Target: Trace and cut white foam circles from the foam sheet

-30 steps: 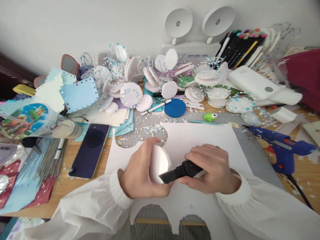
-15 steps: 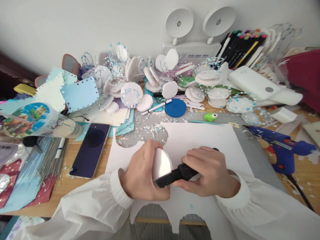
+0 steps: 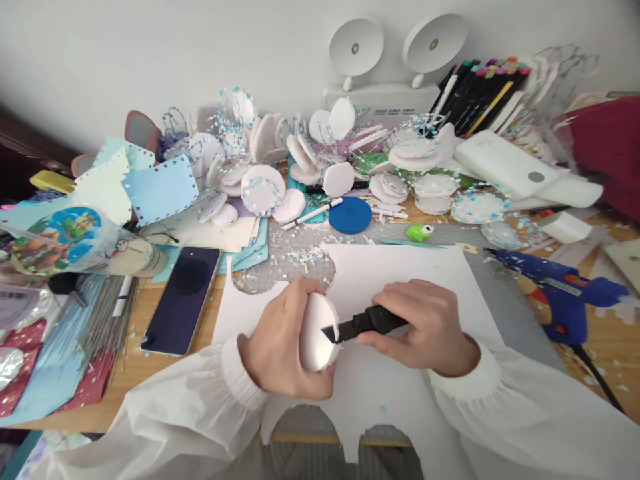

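Observation:
My left hand (image 3: 286, 343) grips a white round disc (image 3: 315, 333) by its left side, thumb and fingers curled around its edge. A black utility knife (image 3: 373, 322) is held in my right hand (image 3: 425, 323), its dark blade tip over the right edge of the disc. A thin white sliver stands up beside the blade. Both hands are above a large sheet of white paper (image 3: 400, 273) with rounded pieces cut from its edges. The sheet lies on a grey cutting mat (image 3: 520, 320).
A phone (image 3: 181, 300) and a clear cup (image 3: 75, 240) lie to the left. Behind are a blue disc (image 3: 350, 215), a green punch (image 3: 419, 232) and several white discs with wire. A blue glue gun (image 3: 563, 287) with its cord lies right.
The knife and my right hand have moved up and to the right, from the disc's lower edge to its right edge. The disc has tilted and more of its white face shows.

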Motion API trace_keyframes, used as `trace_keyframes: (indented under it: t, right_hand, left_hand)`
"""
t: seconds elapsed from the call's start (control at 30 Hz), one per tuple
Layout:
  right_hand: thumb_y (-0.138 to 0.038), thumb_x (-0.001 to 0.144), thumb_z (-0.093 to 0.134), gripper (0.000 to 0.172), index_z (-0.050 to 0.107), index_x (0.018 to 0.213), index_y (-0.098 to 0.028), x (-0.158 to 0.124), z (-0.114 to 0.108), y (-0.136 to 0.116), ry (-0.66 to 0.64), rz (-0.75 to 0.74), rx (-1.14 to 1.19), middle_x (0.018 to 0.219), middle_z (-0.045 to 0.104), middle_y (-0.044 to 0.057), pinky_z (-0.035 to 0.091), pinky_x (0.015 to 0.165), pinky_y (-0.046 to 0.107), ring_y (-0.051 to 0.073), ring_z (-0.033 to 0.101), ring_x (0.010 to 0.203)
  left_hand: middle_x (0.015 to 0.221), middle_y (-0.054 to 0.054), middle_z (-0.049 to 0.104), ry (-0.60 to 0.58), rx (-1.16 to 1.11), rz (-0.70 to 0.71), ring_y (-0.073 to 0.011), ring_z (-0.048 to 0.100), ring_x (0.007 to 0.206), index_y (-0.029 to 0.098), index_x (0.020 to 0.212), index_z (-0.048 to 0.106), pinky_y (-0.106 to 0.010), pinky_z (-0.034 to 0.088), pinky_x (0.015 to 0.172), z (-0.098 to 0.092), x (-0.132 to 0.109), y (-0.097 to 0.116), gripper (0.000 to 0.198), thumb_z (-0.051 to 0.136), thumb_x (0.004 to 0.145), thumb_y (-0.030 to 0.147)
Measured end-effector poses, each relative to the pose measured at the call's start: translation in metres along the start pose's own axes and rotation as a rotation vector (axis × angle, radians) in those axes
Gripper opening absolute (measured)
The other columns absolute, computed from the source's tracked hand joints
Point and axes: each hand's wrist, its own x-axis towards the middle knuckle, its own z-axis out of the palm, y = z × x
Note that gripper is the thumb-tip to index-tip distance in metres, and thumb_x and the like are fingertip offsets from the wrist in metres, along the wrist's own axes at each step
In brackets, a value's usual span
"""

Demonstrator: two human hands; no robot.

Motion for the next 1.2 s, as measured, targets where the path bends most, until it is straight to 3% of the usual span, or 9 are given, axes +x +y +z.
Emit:
trace_keyframes:
  t: [0.33, 0.5, 0.73, 0.93, 1.07, 1.13, 1.2]
  right_hand:
    - [-0.057, 0.086, 0.052, 0.046, 0.057, 0.063, -0.017, 0.001, 0.0, -0.001, 0.033, 0.023, -0.001, 0.052, 0.054, 0.0, 0.031, 0.051, 0.028, 0.011, 0.045, 0.047]
    - [-0.061, 0.085, 0.05, 0.05, 0.056, 0.062, -0.017, 0.0, 0.002, -0.006, -0.005, -0.02, 0.033, 0.05, 0.052, 0.0, 0.03, 0.051, 0.028, 0.011, 0.045, 0.046]
    - [-0.051, 0.087, 0.053, 0.041, 0.055, 0.063, -0.018, 0.0, -0.005, 0.016, 0.131, 0.209, -0.013, 0.049, 0.049, -0.001, 0.031, 0.047, 0.025, 0.01, 0.044, 0.045]
    - [-0.053, 0.087, 0.052, 0.039, 0.055, 0.067, -0.019, 0.002, -0.006, 0.01, 0.149, 0.081, 0.018, 0.053, 0.057, 0.001, 0.037, 0.05, 0.027, 0.012, 0.05, 0.047]
    - [-0.056, 0.086, 0.053, 0.041, 0.055, 0.068, -0.019, 0.002, -0.004, 0.004, 0.13, 0.013, 0.017, 0.053, 0.058, 0.001, 0.037, 0.05, 0.027, 0.012, 0.05, 0.047]
    - [-0.056, 0.086, 0.052, 0.042, 0.055, 0.067, -0.019, 0.002, -0.003, 0.002, 0.108, -0.019, 0.011, 0.053, 0.057, 0.001, 0.037, 0.051, 0.028, 0.012, 0.05, 0.047]
    - [-0.056, 0.086, 0.052, 0.043, 0.056, 0.067, -0.018, 0.001, -0.002, 0.0, 0.084, -0.043, 0.003, 0.052, 0.055, 0.001, 0.037, 0.051, 0.028, 0.012, 0.049, 0.047]
  left_hand:
    - [0.088, -0.004, 0.046, -0.014, -0.028, 0.0, -0.02, 0.05, 0.072, 0.019, 0.112, 0.034, -0.036, 0.045, 0.061, 0.0, 0.0, -0.001, 0.063, 0.054, 0.052, 0.024]
    - [0.101, -0.01, 0.049, -0.033, 0.048, 0.039, -0.0276, 0.057, 0.084, 0.019, 0.124, 0.025, -0.041, 0.05, 0.067, 0.004, -0.005, -0.002, 0.081, 0.058, 0.05, 0.025]
    - [0.106, -0.012, 0.048, 0.041, 0.018, 0.109, -0.0295, 0.055, 0.092, 0.017, 0.126, 0.028, -0.043, 0.049, 0.072, 0.002, -0.005, -0.004, 0.083, 0.062, 0.051, 0.027]
    - [0.116, -0.012, 0.043, -0.047, 0.023, 0.104, -0.0308, 0.047, 0.108, 0.023, 0.13, 0.036, -0.047, 0.046, 0.086, -0.004, 0.002, -0.01, 0.082, 0.076, 0.061, 0.044]
    - [0.121, -0.012, 0.04, -0.068, -0.01, 0.058, -0.0301, 0.042, 0.115, 0.026, 0.137, 0.031, -0.047, 0.043, 0.091, -0.003, 0.003, -0.008, 0.077, 0.069, 0.07, 0.028]
    - [0.121, -0.012, 0.041, -0.064, -0.041, 0.028, -0.0299, 0.043, 0.113, 0.025, 0.137, 0.028, -0.049, 0.042, 0.092, -0.002, 0.001, -0.006, 0.08, 0.065, 0.067, 0.022]
    - [0.121, -0.013, 0.04, -0.045, -0.06, 0.002, -0.0312, 0.044, 0.111, 0.023, 0.137, 0.023, -0.051, 0.041, 0.093, -0.002, 0.0, -0.005, 0.088, 0.068, 0.062, 0.026]
